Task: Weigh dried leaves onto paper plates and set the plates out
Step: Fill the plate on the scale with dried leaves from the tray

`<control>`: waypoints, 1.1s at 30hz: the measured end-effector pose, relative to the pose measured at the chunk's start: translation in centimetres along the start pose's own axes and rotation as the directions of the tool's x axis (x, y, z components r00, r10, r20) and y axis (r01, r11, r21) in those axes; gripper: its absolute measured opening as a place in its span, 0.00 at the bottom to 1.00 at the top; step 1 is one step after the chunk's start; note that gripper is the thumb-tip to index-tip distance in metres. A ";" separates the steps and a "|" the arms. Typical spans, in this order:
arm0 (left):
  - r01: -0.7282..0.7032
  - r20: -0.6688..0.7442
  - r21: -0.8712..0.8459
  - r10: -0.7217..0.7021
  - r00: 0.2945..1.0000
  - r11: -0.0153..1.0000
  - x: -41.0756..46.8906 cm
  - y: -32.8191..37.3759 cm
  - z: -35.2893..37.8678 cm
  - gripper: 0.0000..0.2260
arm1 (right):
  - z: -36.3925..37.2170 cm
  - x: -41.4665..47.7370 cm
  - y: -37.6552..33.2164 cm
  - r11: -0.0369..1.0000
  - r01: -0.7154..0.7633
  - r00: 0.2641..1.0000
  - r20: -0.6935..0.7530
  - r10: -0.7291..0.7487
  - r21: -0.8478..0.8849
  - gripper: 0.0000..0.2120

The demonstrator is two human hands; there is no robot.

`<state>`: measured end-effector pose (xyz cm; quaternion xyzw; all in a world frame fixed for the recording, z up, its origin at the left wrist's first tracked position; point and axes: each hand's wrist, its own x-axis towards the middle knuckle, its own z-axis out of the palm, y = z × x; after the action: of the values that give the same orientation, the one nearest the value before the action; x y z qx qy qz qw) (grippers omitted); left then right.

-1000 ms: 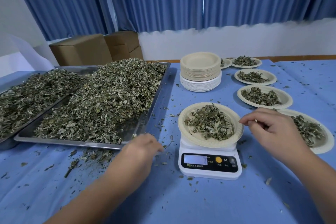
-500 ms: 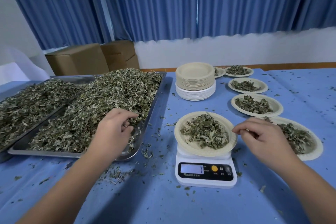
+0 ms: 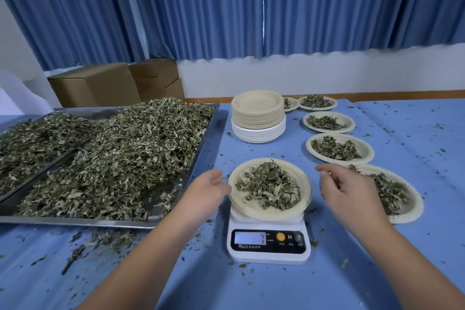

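Paper plate on scale | my left hand and right hand flank its rim, fingers loosely spread, nothing visibly held | risk: uneven lift tilts it, leaves spill.

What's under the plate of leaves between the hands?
A white digital scale, with its display showing in front. The plate covers its weighing platform, which cannot be seen.

Both bare forearms reach forward from the lower edge. The left hand is turned palm inward, fingers relaxed and slightly spread. The right hand shows its back, fingers loosely bent, tips pointing left.
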<state>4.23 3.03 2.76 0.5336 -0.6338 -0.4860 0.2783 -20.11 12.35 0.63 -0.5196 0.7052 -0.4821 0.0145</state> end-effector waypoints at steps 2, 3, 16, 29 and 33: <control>0.047 0.061 -0.035 -0.045 0.997 0.998 -0.2 0.5 0.6 0.24 | 0.3 0.0 0.0 0.997 -0.042 0.996 0.081 0.047 -0.062 0.11; 0.048 0.071 -0.049 -0.044 0.996 0.998 -0.4 0.7 0.9 0.23 | 0.6 0.0 0.0 0.994 -0.072 0.987 0.138 0.084 -0.086 0.12; -0.008 0.008 -0.270 0.011 1.000 0.963 -3.3 1.0 -0.6 0.15 | 1.1 -0.6 -2.7 0.864 -0.358 0.924 0.266 0.275 0.353 0.13; -0.097 -0.015 -0.476 0.102 0.995 0.874 -2.2 3.7 -5.7 0.11 | 1.1 4.0 -9.2 0.779 -0.398 0.905 0.347 0.247 0.484 0.10; -0.172 -0.062 -0.450 0.162 0.985 0.876 2.9 5.2 -7.2 0.11 | 3.3 9.3 -9.5 0.763 -0.373 0.918 0.331 0.220 0.527 0.10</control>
<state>7.59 -2.27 9.68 0.4027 -0.5433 -0.5885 0.4431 -15.83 3.21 9.96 -0.4274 0.5902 -0.5959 0.3374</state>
